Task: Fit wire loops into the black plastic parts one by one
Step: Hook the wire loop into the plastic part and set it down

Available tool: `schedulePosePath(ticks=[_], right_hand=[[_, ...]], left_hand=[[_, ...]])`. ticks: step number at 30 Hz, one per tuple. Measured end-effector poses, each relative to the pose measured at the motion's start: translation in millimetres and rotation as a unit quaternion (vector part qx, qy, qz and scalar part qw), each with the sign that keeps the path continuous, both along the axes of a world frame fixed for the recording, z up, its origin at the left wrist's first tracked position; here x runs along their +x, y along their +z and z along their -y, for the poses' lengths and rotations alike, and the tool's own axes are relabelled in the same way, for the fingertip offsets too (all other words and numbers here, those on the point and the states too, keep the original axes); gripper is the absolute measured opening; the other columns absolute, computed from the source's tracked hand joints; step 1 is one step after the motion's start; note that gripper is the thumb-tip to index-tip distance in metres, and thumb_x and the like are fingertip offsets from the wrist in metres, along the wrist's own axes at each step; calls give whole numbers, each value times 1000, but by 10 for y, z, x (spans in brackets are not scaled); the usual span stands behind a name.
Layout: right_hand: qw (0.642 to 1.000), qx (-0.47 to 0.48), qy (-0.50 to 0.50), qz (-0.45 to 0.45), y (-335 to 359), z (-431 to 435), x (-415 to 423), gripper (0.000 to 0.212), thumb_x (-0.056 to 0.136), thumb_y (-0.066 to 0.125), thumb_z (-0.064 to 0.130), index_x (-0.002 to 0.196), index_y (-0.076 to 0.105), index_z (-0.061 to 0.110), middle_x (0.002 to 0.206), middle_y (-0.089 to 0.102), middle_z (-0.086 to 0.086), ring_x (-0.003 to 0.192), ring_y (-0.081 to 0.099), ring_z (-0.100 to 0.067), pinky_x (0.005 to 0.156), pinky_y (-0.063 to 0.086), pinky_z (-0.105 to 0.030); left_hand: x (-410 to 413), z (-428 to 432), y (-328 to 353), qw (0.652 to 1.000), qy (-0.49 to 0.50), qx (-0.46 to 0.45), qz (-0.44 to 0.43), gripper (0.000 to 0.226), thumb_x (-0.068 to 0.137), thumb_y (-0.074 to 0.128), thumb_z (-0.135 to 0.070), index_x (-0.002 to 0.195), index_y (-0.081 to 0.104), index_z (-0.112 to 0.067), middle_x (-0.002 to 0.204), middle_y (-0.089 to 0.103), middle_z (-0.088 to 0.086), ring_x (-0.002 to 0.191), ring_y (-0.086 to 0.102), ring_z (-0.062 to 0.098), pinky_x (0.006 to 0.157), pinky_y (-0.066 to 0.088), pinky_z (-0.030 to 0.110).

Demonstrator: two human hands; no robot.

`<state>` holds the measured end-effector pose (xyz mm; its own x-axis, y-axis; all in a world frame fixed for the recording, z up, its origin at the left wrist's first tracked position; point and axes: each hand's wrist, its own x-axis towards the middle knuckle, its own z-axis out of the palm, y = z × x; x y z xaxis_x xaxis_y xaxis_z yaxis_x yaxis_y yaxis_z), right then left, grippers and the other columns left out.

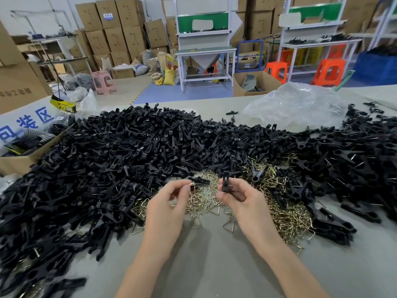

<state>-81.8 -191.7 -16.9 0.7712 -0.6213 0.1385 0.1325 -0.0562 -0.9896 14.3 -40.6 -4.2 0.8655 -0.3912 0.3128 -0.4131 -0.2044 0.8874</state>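
Wire loop (192,186) is pinched in the left hand (169,203), just left of centre frame. The right hand (242,201) grips one black plastic part (226,182) upright, close by but not touching. My tip: hold the part dead steady, line the loop up square with its opening, then push straight in, no twisting. The spare loops (279,209) and the heap of parts (129,151) lie just behind on the bench (214,265).

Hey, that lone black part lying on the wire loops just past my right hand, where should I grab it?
Probably pinch the black part across its narrow waist from above, thumb and finger on either side: it lies flat atop the wire loops, round end nearest you, forked legs splayed away, sides exposed.
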Motion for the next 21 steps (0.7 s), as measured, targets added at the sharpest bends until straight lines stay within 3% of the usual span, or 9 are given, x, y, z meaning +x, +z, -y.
schedulePosePath(ticks=[3, 7, 11, 15, 21], right_hand=[[999, -38, 0, -22, -41, -20, 9, 32, 85, 80, 14, 99, 74, 42, 95, 76, 16, 92, 70, 1, 68, 55, -13], [997, -70, -1, -29, -54, -46, 24, 42, 83, 80, 14, 97, 71, 52, 93, 75, 16, 91, 70, -2, 69, 56, -18], [991, -129, -10, -30, -48, -69, 33, 57, 81, 81, 12, 92, 65, 66, 94, 72, 20, 92, 69, -1, 75, 57, -29], [976, -214, -17, -29, -58, -78, 31, 46, 80, 83, 14, 94, 66, 54, 96, 68, 20, 93, 67, -1, 86, 53, -26], [965, -258, -30, -30, -114, -62, 36, 38, 78, 85, 20, 107, 70, 40, 101, 61, 22, 91, 61, -2, 81, 47, -16]], left_hand=[[-21, 4, 76, 994, -8, -79, -75, 16, 96, 66, -24, 90, 73, -36, 86, 74, -2, 79, 67, 20, 69, 53, 19], [-74, 27, 127, 979, -46, -123, -155, 14, 93, 67, -18, 80, 72, -23, 84, 76, 2, 75, 68, 10, 68, 53, 21], [-121, 80, 129, 976, -57, -125, -168, 9, 91, 65, -7, 84, 70, -8, 75, 74, -1, 69, 66, 4, 66, 52, 14], [-170, 113, 124, 976, -66, -119, -171, 8, 92, 64, -4, 85, 67, -3, 69, 69, -4, 64, 59, 9, 61, 47, 16], [-184, 112, 133, 976, -45, -121, -175, 11, 92, 64, -8, 82, 66, -9, 72, 70, -4, 65, 60, 6, 60, 48, 19]])
